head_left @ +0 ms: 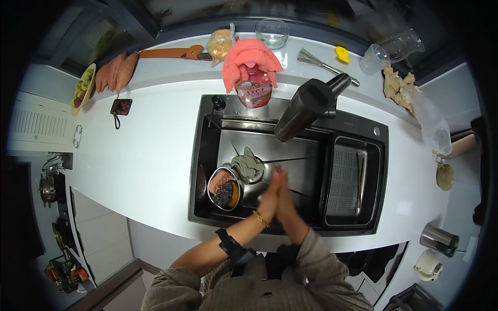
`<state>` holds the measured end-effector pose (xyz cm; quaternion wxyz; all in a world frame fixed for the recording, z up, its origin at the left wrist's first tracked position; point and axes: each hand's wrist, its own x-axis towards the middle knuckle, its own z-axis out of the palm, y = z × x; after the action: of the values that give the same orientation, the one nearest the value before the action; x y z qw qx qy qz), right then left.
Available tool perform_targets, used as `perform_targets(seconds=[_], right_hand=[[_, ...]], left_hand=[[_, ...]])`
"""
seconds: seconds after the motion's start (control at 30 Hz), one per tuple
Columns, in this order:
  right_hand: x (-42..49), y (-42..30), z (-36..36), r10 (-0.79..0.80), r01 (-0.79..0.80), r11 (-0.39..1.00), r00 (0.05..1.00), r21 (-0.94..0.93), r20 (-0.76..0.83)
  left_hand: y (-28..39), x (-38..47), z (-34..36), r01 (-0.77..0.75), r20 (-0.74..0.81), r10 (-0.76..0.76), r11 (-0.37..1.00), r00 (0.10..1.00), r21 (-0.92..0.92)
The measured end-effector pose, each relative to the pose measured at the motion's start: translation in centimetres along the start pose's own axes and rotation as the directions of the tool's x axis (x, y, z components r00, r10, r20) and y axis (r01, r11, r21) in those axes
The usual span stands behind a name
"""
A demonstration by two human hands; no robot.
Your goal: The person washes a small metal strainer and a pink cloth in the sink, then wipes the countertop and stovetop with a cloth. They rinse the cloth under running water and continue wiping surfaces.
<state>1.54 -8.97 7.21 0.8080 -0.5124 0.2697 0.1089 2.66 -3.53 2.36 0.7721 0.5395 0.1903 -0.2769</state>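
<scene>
My left hand [268, 199] and my right hand [286, 199] are pressed palm to palm above the front of the stainless steel sink [295, 151]. Their fingers point away from me and are blurred. No object shows between the palms, though their inner sides are hidden. To their left, a crumpled grey-green cloth [247, 164] lies partly over the drain. Beside it, a metal caddy [240, 190] holds a steel wool scrubber [223, 195] and orange and pinkish sponges. The dark faucet head [297, 112] hangs over the sink beyond my hands.
Behind the sink stands a pink soap bottle [255, 93] draped with a coral towel [251, 54]. A perforated steel basket [342, 186] holding thin sticks fills the right basin. A whisk brush [323, 64], ginger [398, 87] and a glass bowl [272, 34] line the back ledge.
</scene>
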Motion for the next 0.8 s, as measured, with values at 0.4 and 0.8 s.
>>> perform_targets(seconds=[0.4,0.8], right_hand=[[9.6,6.7,-0.9,0.077,-0.090,0.979,0.994,-0.184,-0.076],[13.4,7.7,-10.8,0.304,-0.304,0.953,0.952,0.000,-0.045]], left_hand=[[-2.8,7.1,-4.7,0.107,-0.087,-0.137,0.952,0.987,-0.287],[-6.5,18.8,-14.6,0.158,-0.114,0.246,-0.166,0.962,0.974]])
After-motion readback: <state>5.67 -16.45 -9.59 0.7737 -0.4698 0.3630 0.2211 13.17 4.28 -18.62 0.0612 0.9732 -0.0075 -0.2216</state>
